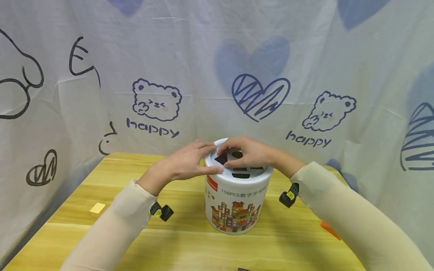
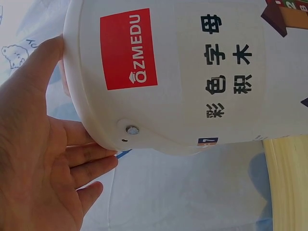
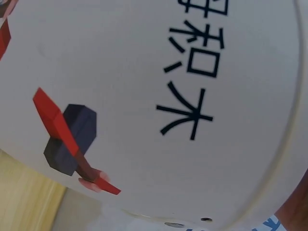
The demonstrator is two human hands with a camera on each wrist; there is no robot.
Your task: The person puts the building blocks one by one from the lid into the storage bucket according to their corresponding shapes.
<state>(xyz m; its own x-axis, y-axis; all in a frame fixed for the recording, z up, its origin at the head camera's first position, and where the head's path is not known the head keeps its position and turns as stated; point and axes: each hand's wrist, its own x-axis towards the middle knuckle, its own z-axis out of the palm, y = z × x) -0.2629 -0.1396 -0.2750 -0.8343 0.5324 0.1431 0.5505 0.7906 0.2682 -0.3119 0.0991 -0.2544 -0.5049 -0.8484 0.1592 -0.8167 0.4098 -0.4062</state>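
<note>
A white bucket (image 1: 234, 210) with printed blocks and Chinese text stands upright on the table, its lid (image 1: 218, 144) pierced by dark shaped holes. The left hand (image 1: 184, 161) touches the lid's left rim, thumb and fingers spread, as the left wrist view also shows with the hand (image 2: 53, 154) against the bucket (image 2: 178, 115). Over the lid's top lies the right hand (image 1: 251, 152), fingers bent, fingertips at the dark hole on the left; whether it holds anything cannot be told. The right wrist view is filled by the bucket's side (image 3: 125, 62), with little of that hand showing.
A small yellow piece (image 1: 98, 207) lies on the wooden table (image 1: 190, 241) at the left. An orange block (image 1: 330, 229) is at the right, partly behind the right sleeve. A dark piece (image 1: 243, 269) shows at the bottom edge. Behind hangs a printed curtain (image 1: 203, 67).
</note>
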